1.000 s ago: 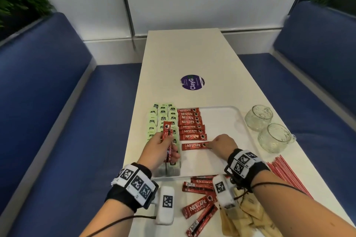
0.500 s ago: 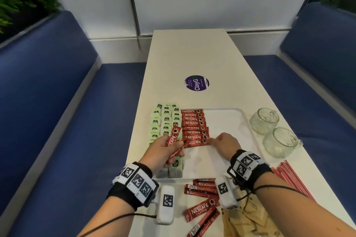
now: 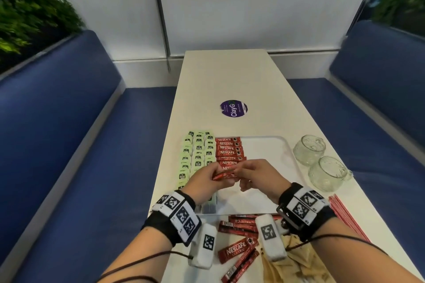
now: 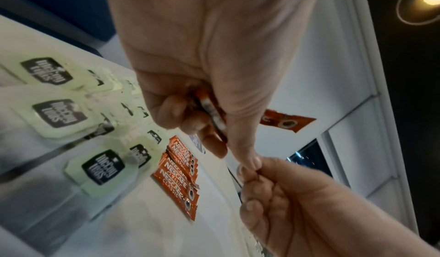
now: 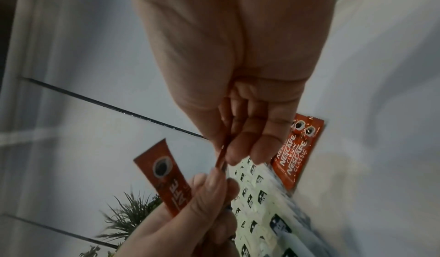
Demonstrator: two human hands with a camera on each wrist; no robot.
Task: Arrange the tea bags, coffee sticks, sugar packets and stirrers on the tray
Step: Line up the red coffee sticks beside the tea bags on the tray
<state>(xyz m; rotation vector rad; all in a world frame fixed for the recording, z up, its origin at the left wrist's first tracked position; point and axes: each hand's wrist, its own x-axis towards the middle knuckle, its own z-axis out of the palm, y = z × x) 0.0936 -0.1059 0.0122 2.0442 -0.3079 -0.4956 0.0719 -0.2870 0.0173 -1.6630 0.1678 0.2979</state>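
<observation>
Two groups were laid on the tray (image 3: pixel 288 151): tea bags (image 3: pixel 197 151) and a coffee-stick column (image 3: pixel 230 151). Both the left hand (image 3: pixel 204 181) and right hand (image 3: pixel 257 174) pinched coffee sticks (image 3: pixel 224 176) above it. Loose sticks (image 3: pixel 239 250), sugar packets (image 3: pixel 296 264) and stirrers (image 3: pixel 345 216) remained outside.

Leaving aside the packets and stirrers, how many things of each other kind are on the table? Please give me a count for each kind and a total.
glass cups: 2
tray: 1
purple round sticker: 1
Total: 4
</observation>
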